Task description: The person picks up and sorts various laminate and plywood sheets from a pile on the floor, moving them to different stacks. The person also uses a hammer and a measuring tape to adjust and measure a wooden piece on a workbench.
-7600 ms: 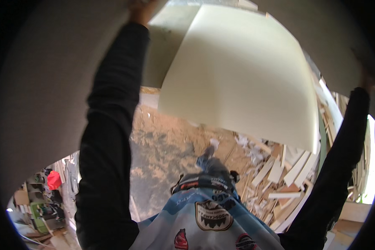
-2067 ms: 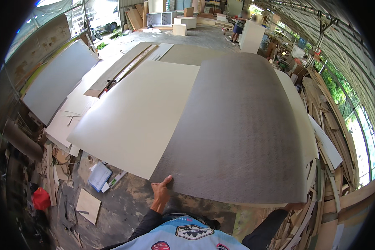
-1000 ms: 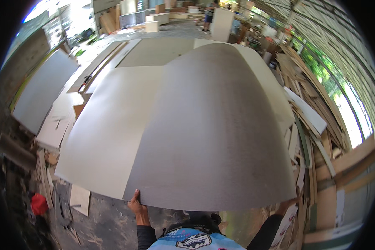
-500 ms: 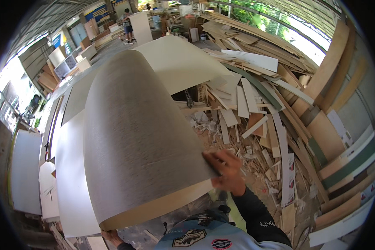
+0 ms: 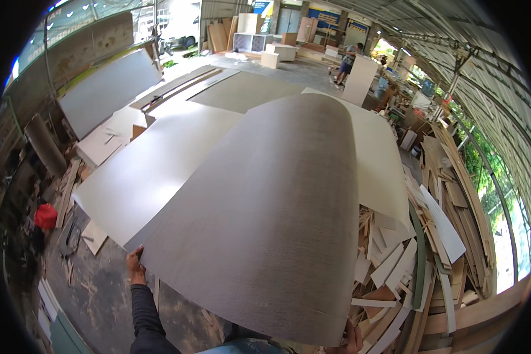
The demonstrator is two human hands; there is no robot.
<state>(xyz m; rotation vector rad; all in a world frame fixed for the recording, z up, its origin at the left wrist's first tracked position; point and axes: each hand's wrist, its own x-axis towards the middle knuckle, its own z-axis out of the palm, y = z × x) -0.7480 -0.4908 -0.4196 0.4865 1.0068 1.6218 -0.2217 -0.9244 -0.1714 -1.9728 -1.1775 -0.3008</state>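
Observation:
A large, thin grey-brown laminate sheet [image 5: 265, 218] with a faint wood grain fills the middle, bent into a broad curve with its bulge on the right. My left hand [image 5: 135, 266] pinches the sheet's near left corner, arm stretched out. At the near right corner, my right hand [image 5: 354, 336] grips the edge, mostly hidden behind it. Under the curve's left side lies a glossy white sheet [image 5: 153, 159]. A cream sheet [image 5: 380, 159] shows beyond the curve on the right.
Wood offcuts [image 5: 389, 283] and long boards [image 5: 454, 194] pile up on the right. A pale panel [image 5: 109, 91] leans at the far left; a red object [image 5: 45, 216] sits below it. Far back, a person [image 5: 347, 62] stands beside an upright board [image 5: 360, 81].
My view has swung left. The laminate sheet's left side has spread out flatter to the left with my left hand, and its bulge now lies on the right. Both hands keep its corners.

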